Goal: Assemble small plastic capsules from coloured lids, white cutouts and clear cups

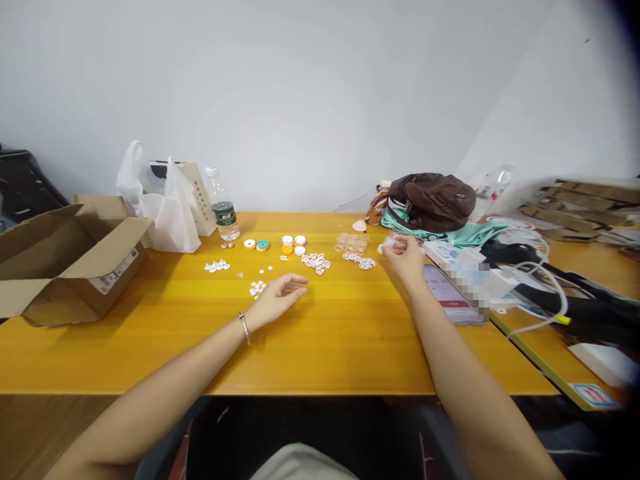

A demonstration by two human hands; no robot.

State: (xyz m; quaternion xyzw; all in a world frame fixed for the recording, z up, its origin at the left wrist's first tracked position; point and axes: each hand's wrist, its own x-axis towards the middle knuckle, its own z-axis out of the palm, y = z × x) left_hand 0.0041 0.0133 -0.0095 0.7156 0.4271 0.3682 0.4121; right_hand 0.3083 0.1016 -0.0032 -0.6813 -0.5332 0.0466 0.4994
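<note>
My left hand (279,297) hovers over the table just right of a cluster of small white discs (257,288), fingers apart and nothing in them. At the right, my right hand (406,257) has its fingertips closed on crumpled clear plastic (389,245), whose exact kind is too small to tell. Left of it lie clear rings (352,243) and white openwork pieces (360,261). More white openwork pieces (317,263) rest near the middle. Behind them sit small round white-and-orange pots (287,249) and a teal-topped one (263,245). White stemmed pieces (217,266) lie farther left.
An open cardboard box (65,293), a white plastic bag (173,213) and a water bottle (225,210) stand left. Toward the right are a brown bag (437,200), a drink bottle (377,205), a phone (453,297) and cables (563,303). A pink piece (359,226) lies at the back.
</note>
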